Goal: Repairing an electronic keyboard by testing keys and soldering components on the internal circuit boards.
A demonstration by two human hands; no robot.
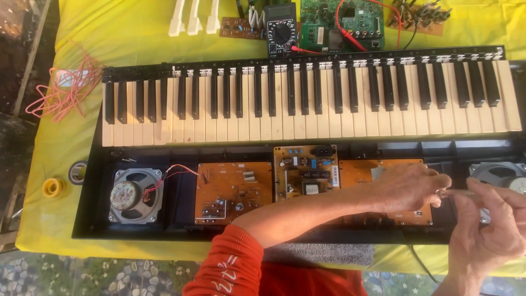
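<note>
1. My open keyboard case (87, 219) lay across the yellow cloth (109, 27). Inside it, left to right, sat a round speaker (136, 195) with red wires, three orange circuit boards (233, 192), and a second speaker (498, 174) at the far right.
2. Above them ran one row of black and white keys (307, 107).
3. My left hand (411, 186) reached across over the rightmost board, fingers curled together at the tips of a slim tool (457, 193). I could not tell how firmly it pinched.
4. My right hand (487, 230) was closed round the same tool, just beside the right speaker.
5. On the cloth lay a red wire tangle (66, 90), two tape rolls (53, 187), three loose white keys (194, 16), one multimeter (281, 30) and a green board (342, 22).
</note>
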